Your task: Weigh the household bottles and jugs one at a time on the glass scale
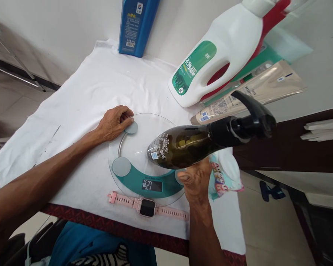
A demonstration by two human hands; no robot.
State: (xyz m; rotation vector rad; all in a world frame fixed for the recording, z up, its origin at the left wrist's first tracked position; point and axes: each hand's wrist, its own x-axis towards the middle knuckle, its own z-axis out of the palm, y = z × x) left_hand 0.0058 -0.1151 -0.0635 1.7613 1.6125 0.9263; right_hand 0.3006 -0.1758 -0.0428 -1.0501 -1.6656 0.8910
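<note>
A round glass scale with a teal band and a lit display lies on the white cloth. My left hand rests curled at the scale's far left edge, fingertips touching a grey pad. My right hand grips a dark green spray bottle with a black trigger head, held tilted on its side just above the scale's right part. The right fingers are wrapped under the bottle.
A pink wristwatch lies in front of the scale. A white detergent jug, a blue bottle and a beige pouch stand or lie at the back. A printed packet sits by my right hand. The table edge runs near me.
</note>
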